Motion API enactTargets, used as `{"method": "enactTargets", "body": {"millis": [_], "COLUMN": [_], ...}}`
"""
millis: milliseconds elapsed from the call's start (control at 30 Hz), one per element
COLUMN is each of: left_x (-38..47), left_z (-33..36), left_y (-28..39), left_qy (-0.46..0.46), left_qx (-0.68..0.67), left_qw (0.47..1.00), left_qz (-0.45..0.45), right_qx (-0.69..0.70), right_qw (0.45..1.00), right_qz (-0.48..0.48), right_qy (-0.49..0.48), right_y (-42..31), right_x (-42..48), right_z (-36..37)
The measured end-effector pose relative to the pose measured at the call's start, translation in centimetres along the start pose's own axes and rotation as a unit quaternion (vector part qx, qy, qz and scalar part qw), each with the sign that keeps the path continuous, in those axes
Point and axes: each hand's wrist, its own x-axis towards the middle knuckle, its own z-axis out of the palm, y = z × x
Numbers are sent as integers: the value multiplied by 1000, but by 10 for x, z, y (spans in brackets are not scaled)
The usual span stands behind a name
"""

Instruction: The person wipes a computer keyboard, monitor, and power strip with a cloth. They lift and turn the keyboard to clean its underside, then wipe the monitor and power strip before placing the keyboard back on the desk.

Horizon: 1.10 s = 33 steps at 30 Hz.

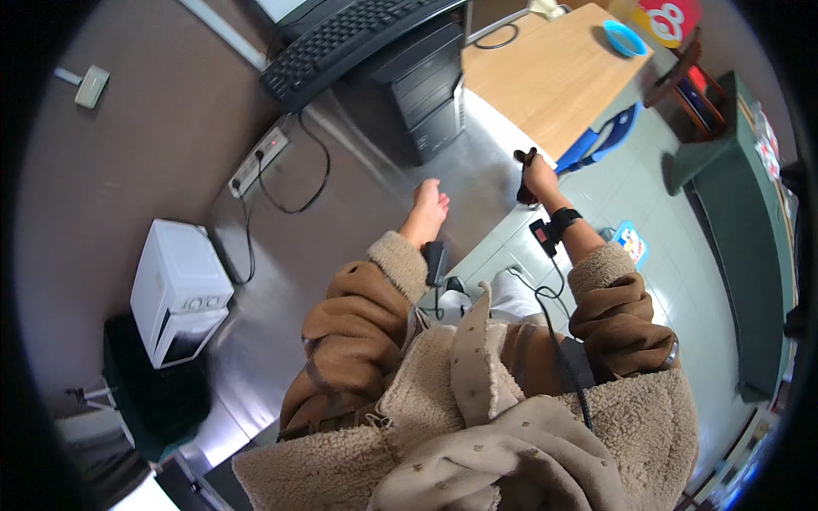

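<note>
My right hand (542, 177) grips a small dark brown object (526, 182) beside the counter's right edge; its exact kind is unclear. To the left, my left hand (428, 207) hovers over the shiny metal counter (358, 223). Its fingers are loosely curled, with nothing visible in them. Each wrist wears a black strapped device, and a cable runs from the right one (546, 237). Ahead of my hands stands a black computer tower (422, 96), with a black keyboard (351, 48) above it.
A power strip (259, 163) with plugged-in black cords lies along the wall. A white box-shaped appliance (185, 274) stands at left. A wooden table (543, 76) bears a blue bowl (624, 38), with a blue chair (604, 140) beside it. A green counter (735, 255) curves along the right.
</note>
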Motion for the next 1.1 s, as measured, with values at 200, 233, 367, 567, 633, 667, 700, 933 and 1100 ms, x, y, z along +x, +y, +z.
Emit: {"method": "enactTargets", "body": {"millis": [200,233,367,567,633,667,700,933,1100], "left_x": [21,24,42,60,56,52,47,12,39], "left_z": [13,12,21,43,44,43,42,32,11], "left_y": [32,35,61,71,67,63,58,23,32], "left_qy": [20,18,128,365,440,468,479,345,435], "left_qx": [-78,-104,-172,28,141,197,315,778,535], "left_qw": [994,989,969,900,837,799,743,350,663], "left_qz": [78,108,121,237,294,322,346,393,291], "right_qx": [-43,28,380,473,450,429,413,421,475], "right_qw": [963,919,748,711,730,743,753,747,715], "right_qz": [-151,-117,17,90,110,119,120,154,143], "right_qy": [-219,-375,-544,-513,-503,-500,-498,-491,-493], "right_y": [-72,-80,-86,-105,-107,-107,-107,-97,-87], "right_x": [-16,-23,-80,-85,-81,-81,-79,-90,-93], "right_z": [0,-4,-8,-10,-11,-11,-10,7,2]}}
